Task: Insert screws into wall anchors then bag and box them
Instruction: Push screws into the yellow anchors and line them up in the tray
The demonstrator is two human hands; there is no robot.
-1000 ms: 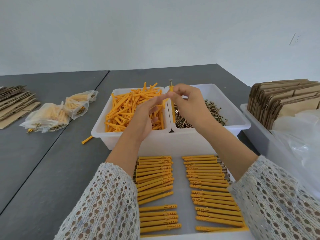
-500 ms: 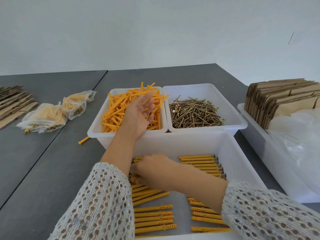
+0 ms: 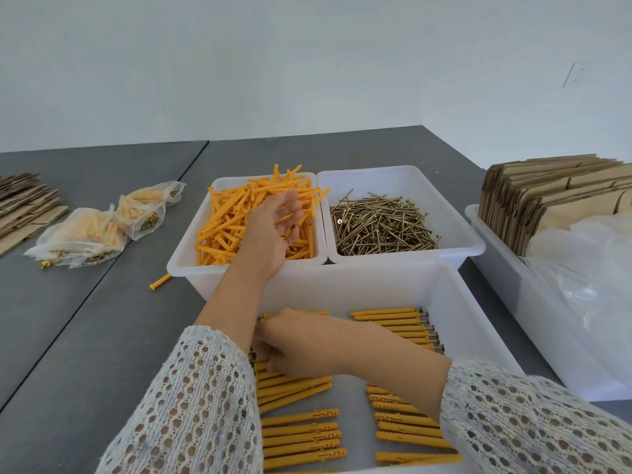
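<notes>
A neat row of finished anchors (image 3: 297,436) could be knocked askew if the right hand (image 3: 294,347) is dragged sideways across the front tray (image 3: 478,323); loose anchors (image 3: 232,224) could be flicked over the bin rim (image 3: 184,258) if too many are scooped at once, as one stray anchor (image 3: 159,281) already lies beside that bin. The left hand (image 3: 273,230) is reached into the anchor bin behind the front tray, palm turned up, fingers loosely spread; a hold on any anchor cannot be told. The right hand is laid knuckles-up on the left row, fingertips hidden, so its grip cannot be told. Screws (image 3: 383,224) are heaped just right of the anchor bin.
</notes>
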